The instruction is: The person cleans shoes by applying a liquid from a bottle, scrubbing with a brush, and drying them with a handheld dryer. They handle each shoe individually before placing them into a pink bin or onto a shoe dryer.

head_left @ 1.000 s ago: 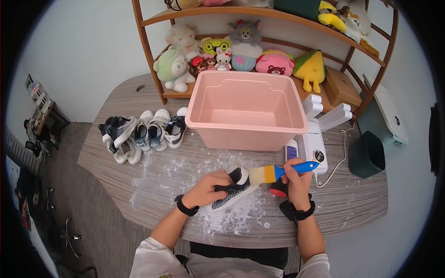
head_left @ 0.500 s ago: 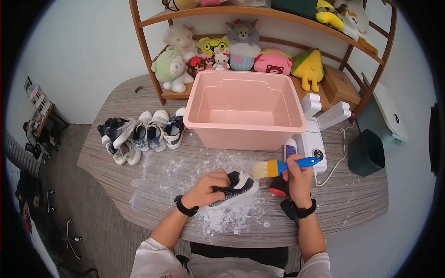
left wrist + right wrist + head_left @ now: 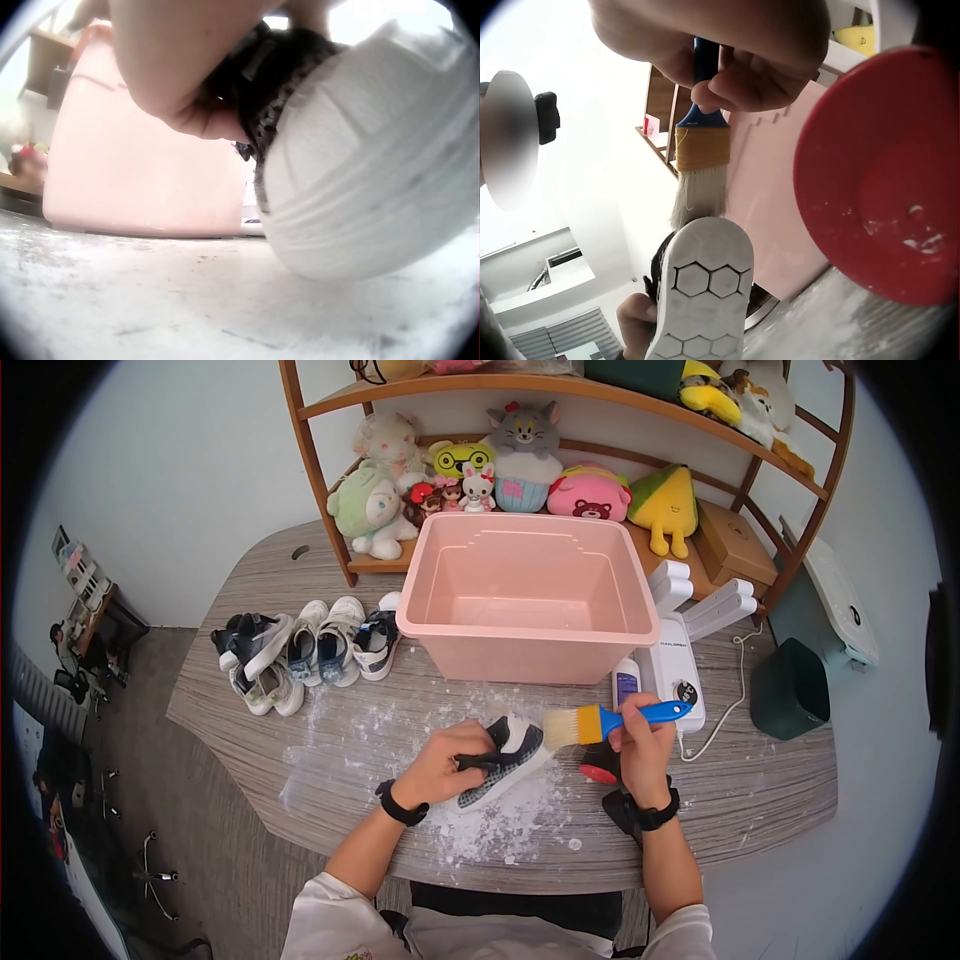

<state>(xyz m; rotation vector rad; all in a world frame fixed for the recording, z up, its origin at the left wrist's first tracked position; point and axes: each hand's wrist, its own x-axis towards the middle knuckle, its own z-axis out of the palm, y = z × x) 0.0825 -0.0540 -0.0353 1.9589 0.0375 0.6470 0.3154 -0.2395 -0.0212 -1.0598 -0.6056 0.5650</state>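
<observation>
The left hand (image 3: 440,765) is closed around the upper of the shoe (image 3: 512,758). The shoe extends from this grip toward the brush (image 3: 625,720), its end against the bristles. The right hand (image 3: 645,750) pinches the brush handle. Lettering on the white device (image 3: 683,665), beyond that grip, is too small to read.

Pink bin (image 3: 525,658): one, my landmark
Shoe (image 3: 513,752): one, in front
Brush (image 3: 590,725): one, in front
Parked shoes (image 3: 338,643): I count at least seven, left
Bottle (image 3: 626,680): one, right front
White appliance (image 3: 672,660): one, right
Green bin (image 3: 789,692): one, far right
Lower-shelf plush toys (image 3: 524,438): I count six, behind
Small figures (image 3: 478,487): three, behind
Cardboard box (image 3: 735,548): one, right rear
</observation>
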